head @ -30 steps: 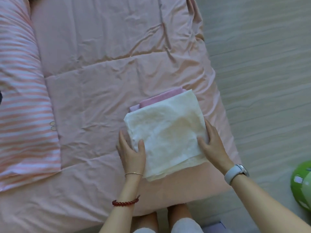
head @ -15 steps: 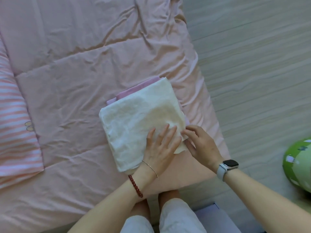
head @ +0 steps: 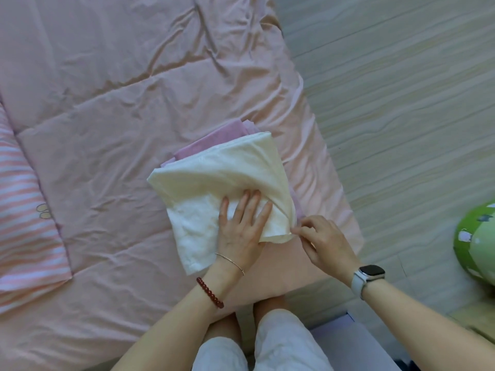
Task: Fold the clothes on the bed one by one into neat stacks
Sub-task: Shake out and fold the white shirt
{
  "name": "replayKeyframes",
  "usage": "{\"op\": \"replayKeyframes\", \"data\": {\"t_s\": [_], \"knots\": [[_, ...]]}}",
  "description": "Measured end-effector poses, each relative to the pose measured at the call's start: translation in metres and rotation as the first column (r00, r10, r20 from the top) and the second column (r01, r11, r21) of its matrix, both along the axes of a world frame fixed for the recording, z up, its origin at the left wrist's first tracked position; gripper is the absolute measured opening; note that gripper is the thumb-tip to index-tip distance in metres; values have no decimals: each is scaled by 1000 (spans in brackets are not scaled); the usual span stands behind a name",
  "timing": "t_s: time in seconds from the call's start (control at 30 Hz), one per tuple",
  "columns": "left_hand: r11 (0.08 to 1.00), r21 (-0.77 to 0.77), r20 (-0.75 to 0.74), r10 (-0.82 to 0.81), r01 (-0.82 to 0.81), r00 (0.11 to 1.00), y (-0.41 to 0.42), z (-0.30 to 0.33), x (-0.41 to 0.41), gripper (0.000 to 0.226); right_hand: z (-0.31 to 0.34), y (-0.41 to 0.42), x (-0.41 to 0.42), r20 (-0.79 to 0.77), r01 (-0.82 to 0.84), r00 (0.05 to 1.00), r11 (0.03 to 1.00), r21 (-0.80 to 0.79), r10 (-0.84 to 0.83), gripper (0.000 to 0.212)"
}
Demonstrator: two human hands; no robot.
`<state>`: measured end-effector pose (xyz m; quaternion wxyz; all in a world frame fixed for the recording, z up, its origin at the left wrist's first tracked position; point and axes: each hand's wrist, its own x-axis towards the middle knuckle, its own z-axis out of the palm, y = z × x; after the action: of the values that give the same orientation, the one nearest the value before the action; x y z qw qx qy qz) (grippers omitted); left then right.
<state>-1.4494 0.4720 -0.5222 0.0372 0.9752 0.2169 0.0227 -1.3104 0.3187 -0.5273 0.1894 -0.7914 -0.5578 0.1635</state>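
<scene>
- Cream garment (head: 214, 172): half a second ago flat, now its right side lifted and creased into a fold; lies on the pink folded stack (head: 214, 137) at the bed (head: 107, 103) corner
- Left hand (head: 241, 226): flat, fingers spread, pressing the cloth
- Right hand (head: 321, 239): pinches the near right corner, has pulled it up; likely tidying the final fold
- Nearby: striped quilt (head: 24, 210) left, green ball (head: 476, 242) on floor; nothing blocks
</scene>
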Motion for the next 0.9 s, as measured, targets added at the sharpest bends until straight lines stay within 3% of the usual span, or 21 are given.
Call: {"op": "replayKeyframes", "data": {"t_s": [0.07,0.13,0.2,0.27,0.33,0.43,0.5,0.6,0.67,0.9], "knots": [[997,-30,-26,-71,70,997,1,2,-6,60,6,3,0,6,104,995,995,10,-104,15],[978,-95,-38,-188,184,981,3,5,-18,55,13,15,0,15,206,978,976,74,-208,22],[945,-180,49,-269,274,962,5,9,-33,42,19,39,-4,15,226,973,961,158,-232,24],[943,-210,211,-213,257,954,11,13,-45,25,23,69,-9,33,184,980,958,219,-196,34],[982,-161,264,-55,100,963,22,14,-48,22,23,101,-14,82,114,988,973,200,-133,45],[951,-59,62,306,-303,950,39,10,-35,46,12,138,-19,190,-22,982,999,38,14,49],[865,-153,-85,470,-477,879,50,2,-26,58,0,150,-17,187,-66,979,992,-105,85,50],[703,-296,-227,606,-647,763,63,-25,-29,59,-24,151,-8,140,-38,987,967,-251,76,51],[620,-361,-279,641,-697,715,68,-38,-35,60,-35,146,-2,109,-24,992,958,-287,58,52],[549,-479,-449,517,-685,729,88,-26,-32,59,-17,165,7,8,-60,997,865,-499,74,51]]}}
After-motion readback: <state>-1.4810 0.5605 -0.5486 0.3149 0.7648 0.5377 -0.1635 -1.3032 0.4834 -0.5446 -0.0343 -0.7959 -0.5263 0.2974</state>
